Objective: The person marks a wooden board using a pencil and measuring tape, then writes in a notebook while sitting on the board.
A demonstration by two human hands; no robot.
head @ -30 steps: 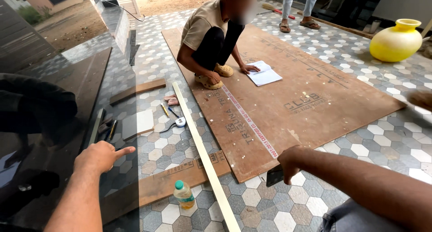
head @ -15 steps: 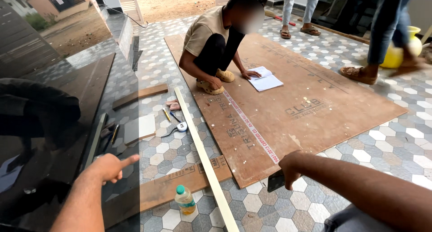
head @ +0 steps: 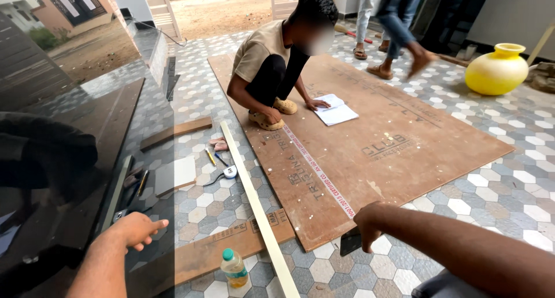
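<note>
1. Down on the patterned tile floor [head: 497, 159], a large brown plywood sheet [head: 376, 153] is lying flat, and the person wearing the camera is crouching at its near corner.
2. Their right hand [head: 365, 224] is resting just off that near corner with the fingers curled together around a small dark flat object [head: 350, 241]; what that object is cannot be told.
3. Their left hand [head: 134, 231] is hovering with fingers spread apart, holding nothing, near a dark glossy panel [head: 52, 176] and just above a narrow brown board [head: 208, 253] lying on the floor.
4. A long pale wooden strip [head: 254, 208] is lying diagonally beside the sheet's left edge, crossing over that board, with a small plastic bottle with a green cap [head: 234, 269] standing just beside its near end.
5. Loose tools are lying well apart from both hands: a tape measure [head: 229, 171], a pencil [head: 210, 157] and a white offcut [head: 176, 175].
6. At the far side, a co-worker [head: 277, 61] is squatting on the sheet with one hand on an open notebook [head: 336, 109]; a yellow pot [head: 498, 70] is standing beyond.
7. Judging by this, the work is looking early: the sheet is appearing whole and uncut, no marking lines are showing, and measuring and cutting are seemingly still left.
</note>
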